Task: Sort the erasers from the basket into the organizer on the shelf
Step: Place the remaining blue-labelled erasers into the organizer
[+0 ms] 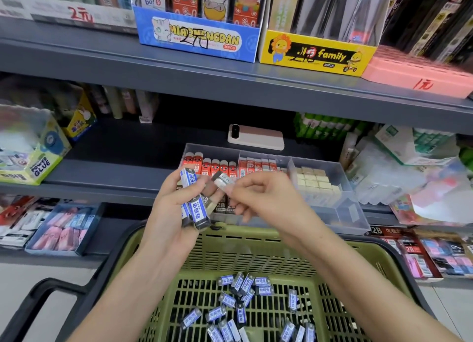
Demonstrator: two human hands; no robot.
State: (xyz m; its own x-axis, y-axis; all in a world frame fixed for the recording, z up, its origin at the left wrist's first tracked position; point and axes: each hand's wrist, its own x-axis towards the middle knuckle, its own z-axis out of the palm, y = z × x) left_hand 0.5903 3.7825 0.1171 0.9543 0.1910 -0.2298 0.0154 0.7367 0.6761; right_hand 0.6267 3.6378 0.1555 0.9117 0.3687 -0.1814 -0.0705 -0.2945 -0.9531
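At about 8 o'clock from the middle of the view, the left hand [166, 213] is gripping a bundle of blue-labelled erasers [198, 213], its fingers curling round them so they are standing roughly upright in the fist. Just to the right, near the centre, a single eraser [223, 181] is being pinched between the thumb and fingertips of the right hand [268, 201], which is sitting at about 5 o'clock; its other fingers are curling loosely beneath. Both hands are hovering above the front edge of the clear organizer [340, 213], which is resting on the shelf from the centre out toward 3 o'clock.

Its back compartments are already showing rows of red erasers [212, 166] and cream blocks [314, 183], and dark 2B erasers [225, 207] are showing in front, behind the hands. I cannot tell whether any blue-labelled ones are lying in it yet.

At 6 o'clock, the green basket [230, 252] is holding a scatter of loose blue-labelled erasers [240, 285], well apart from the organizer. So the sorting is looking partly done at best: one handful is being dealt with, and most of this kind is waiting below.
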